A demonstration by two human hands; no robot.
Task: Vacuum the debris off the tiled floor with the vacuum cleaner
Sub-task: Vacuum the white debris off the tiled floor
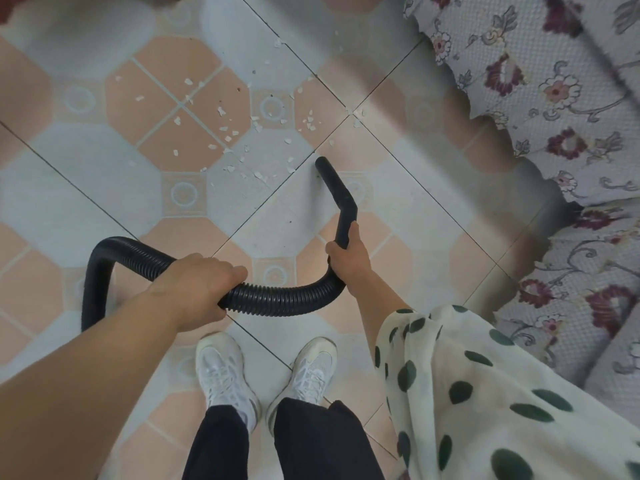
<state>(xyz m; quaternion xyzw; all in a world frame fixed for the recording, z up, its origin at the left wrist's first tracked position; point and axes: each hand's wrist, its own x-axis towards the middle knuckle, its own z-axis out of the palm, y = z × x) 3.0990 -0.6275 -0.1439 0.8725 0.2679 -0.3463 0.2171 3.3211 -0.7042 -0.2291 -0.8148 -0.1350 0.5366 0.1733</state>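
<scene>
A black ribbed vacuum hose (277,299) curves across the middle of the view and loops down at the left. My left hand (201,285) grips the hose from above. My right hand (346,261) is closed on the smooth black bent nozzle tube (337,192), whose open tip rests near the floor just right of the debris. Several small white scraps of debris (225,129) lie scattered over the peach and grey tiled floor (104,188), mostly up and left of the nozzle tip. The vacuum cleaner's body is out of view.
A sofa with a floral quilted cover (554,116) runs along the right side, its scalloped hem hanging near the floor. My white sneakers (225,372) stand at the bottom centre. A polka-dot sleeve (467,393) covers my right arm.
</scene>
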